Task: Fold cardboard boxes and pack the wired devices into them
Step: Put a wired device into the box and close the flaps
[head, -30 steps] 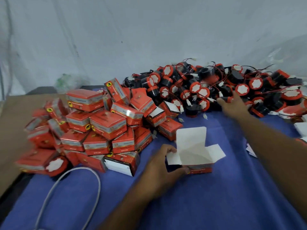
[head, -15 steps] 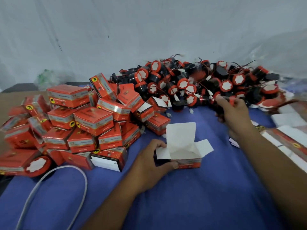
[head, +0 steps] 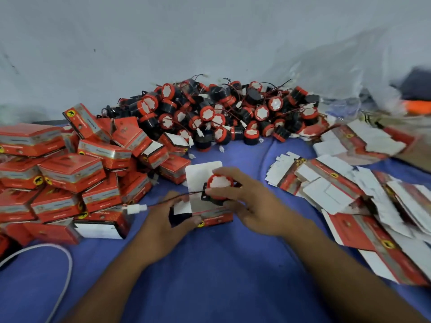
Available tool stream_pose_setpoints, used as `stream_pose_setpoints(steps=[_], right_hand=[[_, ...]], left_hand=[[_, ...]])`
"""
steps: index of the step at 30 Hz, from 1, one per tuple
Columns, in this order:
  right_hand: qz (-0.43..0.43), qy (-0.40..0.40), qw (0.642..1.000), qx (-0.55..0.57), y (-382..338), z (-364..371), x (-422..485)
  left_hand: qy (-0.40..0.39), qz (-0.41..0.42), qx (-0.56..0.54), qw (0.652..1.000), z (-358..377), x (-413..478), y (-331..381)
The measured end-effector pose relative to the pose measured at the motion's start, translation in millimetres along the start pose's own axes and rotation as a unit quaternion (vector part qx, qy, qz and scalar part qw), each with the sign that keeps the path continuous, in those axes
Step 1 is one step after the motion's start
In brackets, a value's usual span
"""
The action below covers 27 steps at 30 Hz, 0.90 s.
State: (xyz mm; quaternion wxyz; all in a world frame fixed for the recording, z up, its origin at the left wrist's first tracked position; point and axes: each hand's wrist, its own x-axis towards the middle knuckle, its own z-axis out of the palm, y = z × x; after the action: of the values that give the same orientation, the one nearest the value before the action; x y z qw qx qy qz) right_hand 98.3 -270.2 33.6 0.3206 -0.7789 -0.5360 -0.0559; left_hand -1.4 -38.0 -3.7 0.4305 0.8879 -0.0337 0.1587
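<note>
A: The head view is the only one. How far along is the person?

B: Midway through packing one unit. The right hand (head: 251,203) has its fingers curled round a red-rimmed wired device (head: 219,185) and holds it at the mouth of the open box (head: 211,214). The device does not look fully seated.

A: And the other hand?

B: The left hand (head: 163,220) pinches the box's left end between fingers and thumb, steadying it on the blue cloth (head: 210,276). The white lid flap stands open just beyond the right fingertips.

A: Where is the wire?

B: It runs out across the left fingers. Its white connector (head: 136,208) lies just past them on the left, outside the box. It probably has to be tucked in before the flaps can close.

A: What is finished overall?

B: A heap of closed boxes (head: 70,173) sits to the left of the left hand, so a good share seems packed. Plenty is left, though. A pile of loose devices (head: 221,113) lies well beyond both sets of fingers, and flat box blanks (head: 349,194) are spread to the right of the right hand, not yet folded.
</note>
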Motion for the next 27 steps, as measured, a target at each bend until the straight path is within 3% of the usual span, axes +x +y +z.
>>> stream_pose_setpoints(steps=[6, 12, 18, 22, 27], right_hand=[[-0.008, -0.024, 0.996, -0.083, -14, 4, 4], [0.001, -0.016, 0.994, -0.107, -16, 13, 4], [-0.009, -0.014, 0.997, -0.069, -16, 16, 7], [-0.009, 0.049, 0.994, -0.101, -24, 19, 9], [0.041, 0.094, 0.992, 0.073, -36, 25, 26]], left_hand=[[0.071, 0.057, 0.042, 0.995, 4, 0, -2], [0.085, 0.086, 0.106, 0.987, 4, 1, 7], [0.098, 0.071, 0.038, 0.992, 2, 3, 13], [0.042, 0.058, 0.063, 0.995, 8, 12, 17], [-0.054, 0.078, 0.106, 0.990, 9, 12, 19]])
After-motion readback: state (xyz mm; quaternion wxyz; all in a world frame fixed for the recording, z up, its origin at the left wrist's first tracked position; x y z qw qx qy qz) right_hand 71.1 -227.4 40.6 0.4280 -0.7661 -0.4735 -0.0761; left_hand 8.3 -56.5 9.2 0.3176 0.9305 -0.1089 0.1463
